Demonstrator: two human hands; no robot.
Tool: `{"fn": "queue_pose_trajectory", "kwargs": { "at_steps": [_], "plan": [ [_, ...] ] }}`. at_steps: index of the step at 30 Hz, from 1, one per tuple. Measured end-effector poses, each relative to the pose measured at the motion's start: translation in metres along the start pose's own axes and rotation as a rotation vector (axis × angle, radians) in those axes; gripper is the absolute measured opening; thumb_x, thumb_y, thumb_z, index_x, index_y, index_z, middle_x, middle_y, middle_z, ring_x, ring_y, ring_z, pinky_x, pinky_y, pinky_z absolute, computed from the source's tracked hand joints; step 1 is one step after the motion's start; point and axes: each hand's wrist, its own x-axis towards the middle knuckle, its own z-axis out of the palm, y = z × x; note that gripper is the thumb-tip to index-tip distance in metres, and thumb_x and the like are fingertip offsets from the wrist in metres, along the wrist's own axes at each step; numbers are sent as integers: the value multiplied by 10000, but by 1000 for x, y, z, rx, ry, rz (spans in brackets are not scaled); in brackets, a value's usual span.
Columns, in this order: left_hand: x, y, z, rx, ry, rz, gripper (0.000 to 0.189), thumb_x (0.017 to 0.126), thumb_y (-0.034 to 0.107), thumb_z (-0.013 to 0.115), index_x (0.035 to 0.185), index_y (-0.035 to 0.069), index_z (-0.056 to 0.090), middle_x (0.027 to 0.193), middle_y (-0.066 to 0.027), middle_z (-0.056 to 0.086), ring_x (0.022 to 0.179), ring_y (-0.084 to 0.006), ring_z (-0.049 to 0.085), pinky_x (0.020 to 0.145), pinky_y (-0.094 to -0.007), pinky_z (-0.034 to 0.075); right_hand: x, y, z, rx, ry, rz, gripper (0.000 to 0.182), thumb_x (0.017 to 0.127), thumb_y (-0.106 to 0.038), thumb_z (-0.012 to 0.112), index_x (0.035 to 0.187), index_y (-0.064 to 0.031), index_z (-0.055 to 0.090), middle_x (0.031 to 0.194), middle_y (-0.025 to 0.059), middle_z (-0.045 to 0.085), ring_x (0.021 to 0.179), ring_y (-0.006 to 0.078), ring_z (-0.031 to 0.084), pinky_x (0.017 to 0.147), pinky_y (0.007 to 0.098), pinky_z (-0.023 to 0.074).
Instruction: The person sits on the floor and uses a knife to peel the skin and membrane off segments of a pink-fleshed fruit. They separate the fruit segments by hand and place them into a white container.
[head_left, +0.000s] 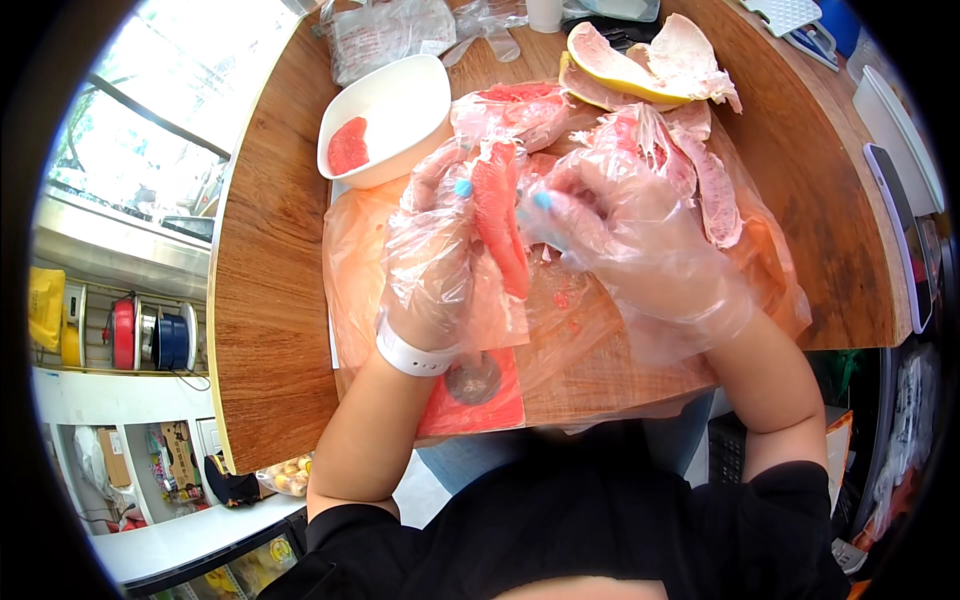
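Note:
In the head view, my left hand, in a clear plastic glove, grips a long segment of red pomelo flesh upright by its side. My right hand, gloved the same way, is just right of the segment with thumb and fingers bent close together; what lies between the fingertips is hidden. Beyond my hands sits a partly peeled chunk of pomelo. Another chunk with torn membrane lies behind my right hand, beside a strip of pale membrane. A white bowl holds one peeled piece of flesh.
Orange plastic film covers part of the wooden table. Thick yellow-skinned peels lie at the back right, a plastic package at the back left. A phone rests at the right edge.

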Motion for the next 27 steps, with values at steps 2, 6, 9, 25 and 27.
{"fn": "queue_pose_trajectory", "kwargs": {
  "at_steps": [2,6,9,25,27],
  "plan": [
    [-1,0,3,-19,5,1,376,944,128,523,1283,25,397,1230,-143,537,1077,-206,576,904,-328,500,0,-1,5,244,-49,94,153,868,-156,595,925,-15,612,823,90,589,724,169,545,645,317,453],
    [-1,-2,-4,-144,-104,-67,361,947,110,505,1282,26,401,1250,-151,515,1113,-231,555,948,-355,478,2,-7,9,538,-133,191,177,891,-171,597,952,-6,606,819,50,572,746,102,520,650,281,448],
    [2,1,-7,-330,-249,-147,366,940,87,500,1287,28,400,1251,-157,511,1126,-246,545,960,-363,473,2,-5,13,761,-123,321,180,896,-177,591,958,-8,603,814,35,568,730,85,510,632,250,439],
    [-7,-2,-2,7,-163,-99,507,899,196,617,1316,7,401,1258,-115,519,1137,-196,536,967,-309,450,0,-1,12,121,163,-41,186,844,-122,580,966,15,611,842,156,626,738,278,636,656,361,506],
    [-9,-4,2,21,-139,-70,520,891,217,631,1312,2,415,1254,-109,523,1131,-193,536,969,-313,441,0,4,13,321,110,69,202,850,-135,580,978,18,610,864,159,630,746,266,637,662,355,507]
  ]
}}
